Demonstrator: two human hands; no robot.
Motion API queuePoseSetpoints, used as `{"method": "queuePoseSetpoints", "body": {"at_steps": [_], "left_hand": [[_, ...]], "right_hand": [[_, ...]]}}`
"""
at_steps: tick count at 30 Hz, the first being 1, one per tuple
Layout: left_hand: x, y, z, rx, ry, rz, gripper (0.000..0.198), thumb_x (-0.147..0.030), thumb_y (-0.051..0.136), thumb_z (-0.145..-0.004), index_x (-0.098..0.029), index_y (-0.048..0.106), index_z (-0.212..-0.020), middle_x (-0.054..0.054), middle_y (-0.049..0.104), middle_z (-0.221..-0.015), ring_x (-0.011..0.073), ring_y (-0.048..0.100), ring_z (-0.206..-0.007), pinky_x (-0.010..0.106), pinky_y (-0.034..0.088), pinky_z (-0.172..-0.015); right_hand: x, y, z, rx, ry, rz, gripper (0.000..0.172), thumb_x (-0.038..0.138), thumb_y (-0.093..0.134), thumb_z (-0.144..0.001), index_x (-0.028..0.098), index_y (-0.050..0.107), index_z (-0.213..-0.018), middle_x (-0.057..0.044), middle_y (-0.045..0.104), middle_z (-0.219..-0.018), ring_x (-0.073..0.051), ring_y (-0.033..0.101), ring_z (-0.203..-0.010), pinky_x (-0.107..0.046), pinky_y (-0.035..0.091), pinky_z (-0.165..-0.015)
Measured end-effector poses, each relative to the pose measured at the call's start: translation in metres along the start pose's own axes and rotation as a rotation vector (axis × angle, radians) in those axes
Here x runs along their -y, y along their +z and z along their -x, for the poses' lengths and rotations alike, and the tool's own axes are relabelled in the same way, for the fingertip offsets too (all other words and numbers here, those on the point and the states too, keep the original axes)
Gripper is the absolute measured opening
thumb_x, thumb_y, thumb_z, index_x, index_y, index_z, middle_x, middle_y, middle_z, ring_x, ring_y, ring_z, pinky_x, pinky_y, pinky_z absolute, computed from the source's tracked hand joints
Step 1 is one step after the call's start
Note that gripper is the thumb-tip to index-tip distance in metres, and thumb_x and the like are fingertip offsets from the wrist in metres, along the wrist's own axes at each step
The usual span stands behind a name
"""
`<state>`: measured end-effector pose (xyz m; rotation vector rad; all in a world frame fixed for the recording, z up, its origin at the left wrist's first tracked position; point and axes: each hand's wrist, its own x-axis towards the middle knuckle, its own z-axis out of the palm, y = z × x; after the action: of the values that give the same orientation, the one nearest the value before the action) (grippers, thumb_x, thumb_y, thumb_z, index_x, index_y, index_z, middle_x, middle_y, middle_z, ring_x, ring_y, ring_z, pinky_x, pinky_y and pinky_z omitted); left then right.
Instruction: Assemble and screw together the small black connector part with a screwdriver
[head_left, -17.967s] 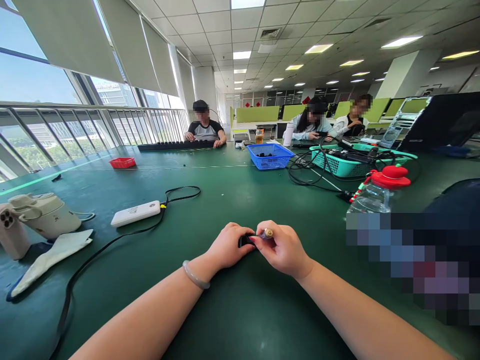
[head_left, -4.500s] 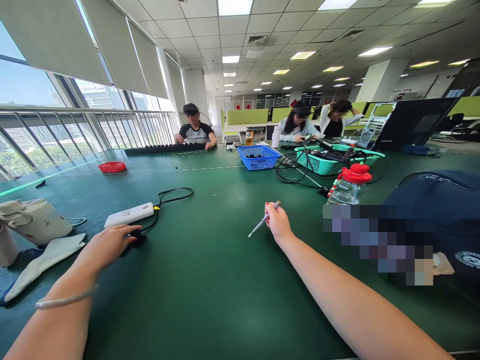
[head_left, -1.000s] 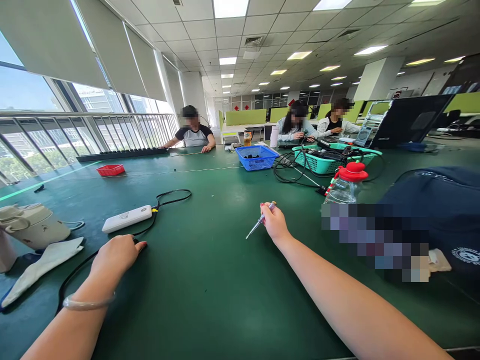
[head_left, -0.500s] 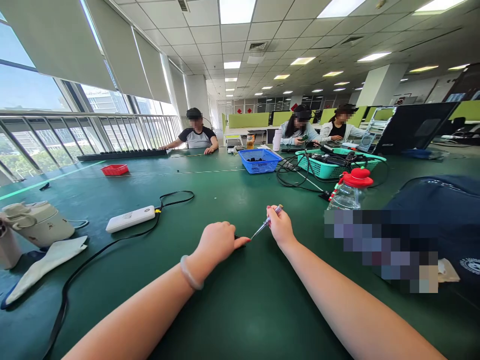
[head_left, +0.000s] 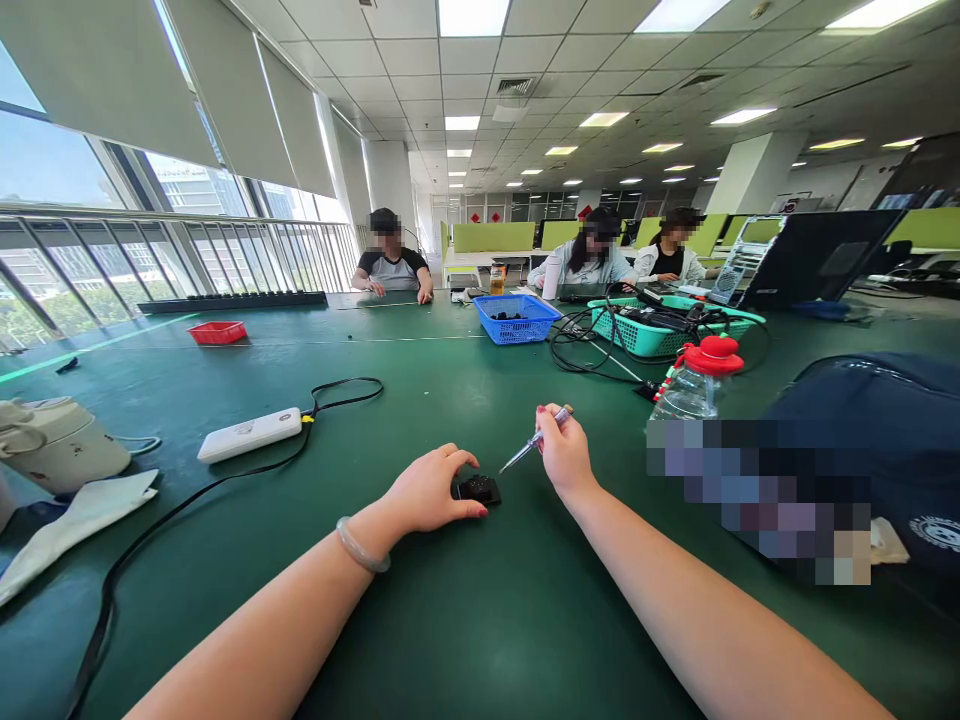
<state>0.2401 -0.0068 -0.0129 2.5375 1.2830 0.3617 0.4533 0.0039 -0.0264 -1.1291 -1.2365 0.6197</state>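
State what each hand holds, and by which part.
The right hand grips a thin screwdriver by its handle end. The left hand holds a small black part by its left side, against the green table.

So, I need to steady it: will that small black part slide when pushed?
Probably light and stiff: the small black part is tiny and blocky. It may skid on the smooth green table; the left hand pins it. Lying flat, it seems unlikely to roll.

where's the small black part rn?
Head view, near the centre of the green table: the small black part lies gripped by the left hand, just below-left of the tip of the screwdriver held in the right hand.
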Motion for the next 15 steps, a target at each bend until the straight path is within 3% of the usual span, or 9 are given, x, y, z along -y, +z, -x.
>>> {"method": "queuePoseSetpoints", "body": {"at_steps": [3, 6, 8, 11, 15], "left_hand": [[0.008, 0.001, -0.001, 0.029, 0.022, 0.105, 0.044, -0.046, 0.076, -0.073, -0.023, 0.067, -0.110, 0.006, 0.063, -0.107, 0.0230, 0.062, -0.095, 0.035, 0.049, -0.086], [0.010, 0.004, -0.003, 0.018, 0.056, 0.136, 0.035, -0.042, 0.073, -0.076, -0.023, 0.069, -0.106, 0.005, 0.063, -0.103, 0.0210, 0.062, -0.092, 0.034, 0.049, -0.084], [0.011, 0.006, -0.004, 0.010, 0.087, 0.136, 0.031, -0.041, 0.071, -0.079, -0.022, 0.070, -0.104, 0.005, 0.063, -0.100, 0.0204, 0.061, -0.091, 0.033, 0.049, -0.084], [0.012, 0.008, -0.005, -0.004, 0.118, 0.156, 0.029, -0.039, 0.071, -0.079, -0.022, 0.070, -0.102, 0.005, 0.064, -0.098, 0.0206, 0.061, -0.091, 0.032, 0.049, -0.083], [0.011, 0.008, -0.006, 0.008, 0.116, 0.193, 0.031, -0.036, 0.073, -0.076, -0.021, 0.069, -0.104, 0.005, 0.065, -0.099, 0.0205, 0.061, -0.091, 0.032, 0.048, -0.082]], "right_hand": [[0.021, 0.000, 0.015, 0.054, -0.211, 0.123, 0.034, 0.042, 0.044, -0.091, 0.025, 0.038, -0.063, 0.004, 0.037, -0.051, -0.013, 0.038, -0.048, -0.028, 0.033, -0.051], [0.038, 0.002, 0.029, 0.296, -0.563, 0.278, 0.024, 0.032, 0.050, -0.085, 0.025, 0.046, -0.063, 0.002, 0.049, -0.054, -0.014, 0.042, -0.048, -0.030, 0.033, -0.054], [0.043, 0.003, 0.035, 0.395, -0.707, 0.317, 0.021, 0.031, 0.052, -0.081, 0.025, 0.047, -0.061, 0.001, 0.051, -0.054, -0.014, 0.042, -0.049, -0.030, 0.032, -0.054], [0.041, 0.005, 0.036, 0.424, -0.702, 0.314, 0.020, 0.029, 0.050, -0.081, 0.026, 0.047, -0.062, 0.001, 0.052, -0.055, -0.015, 0.043, -0.049, -0.030, 0.034, -0.055], [0.030, 0.004, 0.030, 0.288, -0.513, 0.228, 0.021, 0.029, 0.044, -0.088, 0.026, 0.045, -0.068, 0.002, 0.048, -0.055, -0.014, 0.042, -0.048, -0.029, 0.036, -0.054]]}}
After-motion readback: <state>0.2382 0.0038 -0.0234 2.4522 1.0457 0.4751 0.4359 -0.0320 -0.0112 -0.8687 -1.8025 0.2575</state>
